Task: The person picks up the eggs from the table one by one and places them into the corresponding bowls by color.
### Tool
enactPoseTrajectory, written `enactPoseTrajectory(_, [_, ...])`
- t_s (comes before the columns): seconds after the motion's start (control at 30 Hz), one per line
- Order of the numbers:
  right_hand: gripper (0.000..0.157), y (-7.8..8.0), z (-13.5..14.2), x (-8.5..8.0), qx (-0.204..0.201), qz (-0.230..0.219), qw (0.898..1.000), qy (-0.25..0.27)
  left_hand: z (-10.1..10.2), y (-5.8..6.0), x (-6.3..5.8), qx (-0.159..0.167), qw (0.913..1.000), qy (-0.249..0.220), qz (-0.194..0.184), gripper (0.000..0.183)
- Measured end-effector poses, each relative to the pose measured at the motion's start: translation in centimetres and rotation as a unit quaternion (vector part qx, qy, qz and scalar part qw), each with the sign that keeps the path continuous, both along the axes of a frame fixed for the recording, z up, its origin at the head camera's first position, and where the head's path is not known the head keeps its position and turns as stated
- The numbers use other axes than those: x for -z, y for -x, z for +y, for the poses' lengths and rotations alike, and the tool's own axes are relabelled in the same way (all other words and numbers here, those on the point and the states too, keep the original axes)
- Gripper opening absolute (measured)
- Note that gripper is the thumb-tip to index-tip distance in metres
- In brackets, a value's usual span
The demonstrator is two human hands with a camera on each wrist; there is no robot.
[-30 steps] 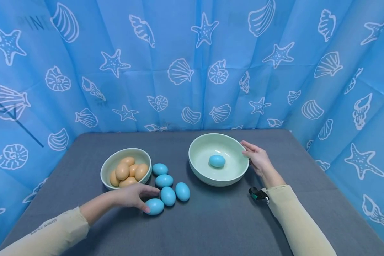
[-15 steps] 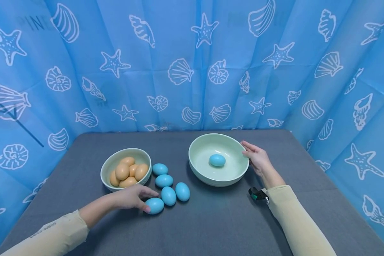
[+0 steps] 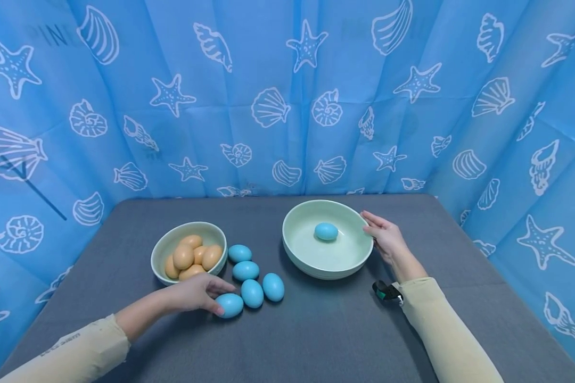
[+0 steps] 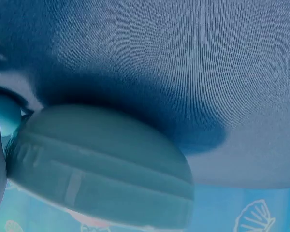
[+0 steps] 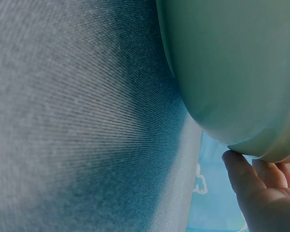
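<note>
Bright blue fabric curtain (image 3: 268,64), printed with white shells and starfish, hangs behind our bench (image 3: 316,340), which wears a dark grey cloth. We see the bench's far edge running along the curtain and its two sides spreading outward toward us. Grey cloth stretches broadly before the eggs and bowls, and a narrower strip runs between the eggs and the larger bowl.

Our left hand (image 3: 198,293) reaches in low from the left, back upward, and pinches a smooth blue egg (image 3: 229,305): thumb against its near side, fingers arched over its far side. Our right hand (image 3: 385,239) comes from the lower right, thumb at the rim of a wide, round, pale green bowl (image 3: 316,260), fingers gripping it from outside. Just by our right cream sleeve (image 3: 445,335) sits a black strap (image 3: 387,290).

We count six blue eggs: the pinched one, four loose blue eggs (image 3: 252,293) clustered beside it on the bench, and a single blue egg (image 3: 326,231) inside the wide bowl. Six tan eggs (image 3: 183,257) show, heaped in a smaller, round, pale green bowl (image 3: 163,247) on the left; whether others lie beneath, we cannot tell.
</note>
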State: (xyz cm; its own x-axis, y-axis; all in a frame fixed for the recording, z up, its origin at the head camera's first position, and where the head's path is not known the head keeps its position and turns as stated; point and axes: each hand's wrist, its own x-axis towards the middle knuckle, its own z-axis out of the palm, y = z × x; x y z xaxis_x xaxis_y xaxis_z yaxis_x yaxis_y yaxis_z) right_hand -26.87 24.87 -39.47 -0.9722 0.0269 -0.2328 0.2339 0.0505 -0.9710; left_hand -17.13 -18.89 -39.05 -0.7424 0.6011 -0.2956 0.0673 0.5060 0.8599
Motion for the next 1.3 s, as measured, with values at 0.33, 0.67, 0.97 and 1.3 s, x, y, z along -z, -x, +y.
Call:
enactPoseTrajectory(0.33, [0.053, 0.2, 0.3, 0.1, 0.004, -0.005, 1.0, 0.0, 0.3, 0.7, -1.6, -0.002, 0.9998, -0.01, -0.02, 0.057])
enactPoseTrajectory(0.67, [0.053, 0.2, 0.5, 0.2, 0.005, -0.002, 1.0, -0.001, 1.9, 1.9, -3.1, -0.014, 0.9995, -0.027, 0.001, 0.058])
enactPoseTrajectory(0.97, [0.053, 0.2, 0.3, 0.2, -0.002, 0.003, 1.0, -0.002, 3.9, 3.1, -4.4, -0.049, 0.9984, -0.028, -0.007, 0.056])
enactPoseTrajectory(1.3, [0.054, 0.3, 0.3, 0.4, -0.001, 0.005, 1.0, -0.003, 6.5, 4.3, -5.0, -0.067, 0.9972, -0.03, 0.016, 0.053])
